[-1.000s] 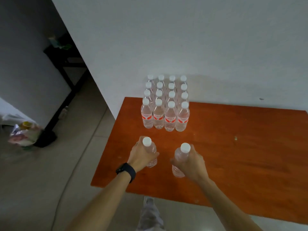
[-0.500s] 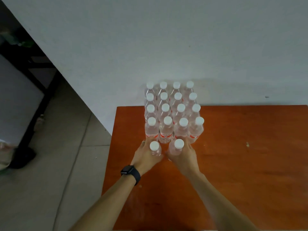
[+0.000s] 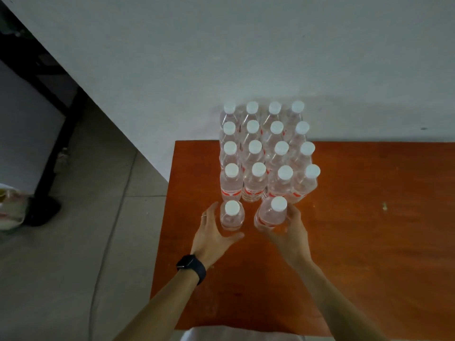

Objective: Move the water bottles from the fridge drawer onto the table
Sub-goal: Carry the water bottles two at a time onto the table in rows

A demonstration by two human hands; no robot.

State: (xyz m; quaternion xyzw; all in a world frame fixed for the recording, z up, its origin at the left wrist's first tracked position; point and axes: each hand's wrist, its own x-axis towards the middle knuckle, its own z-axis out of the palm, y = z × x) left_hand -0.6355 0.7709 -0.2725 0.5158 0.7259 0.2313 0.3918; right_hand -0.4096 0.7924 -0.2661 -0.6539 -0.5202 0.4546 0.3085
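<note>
Several clear water bottles with white caps and red labels stand in a tight block (image 3: 258, 171) at the back left of the orange-brown table (image 3: 369, 230). In front of the block stands one more bottle (image 3: 232, 208), upright on the table. My left hand (image 3: 211, 239) curves around it with fingers spread, just off its side. A second front bottle (image 3: 270, 215) leans slightly, and my right hand (image 3: 293, 232) is wrapped around its right side. No fridge drawer is in view.
A white wall rises right behind the table. Grey tiled floor lies to the left, with a black metal frame (image 3: 61, 134) and a plastic bag (image 3: 9, 212) at the far left edge. The table's left edge (image 3: 167, 217) runs close to my left hand.
Both hands carried their bottles forward to the front of the block. The left bottle now stands on the table and my left hand has loosened from it.
</note>
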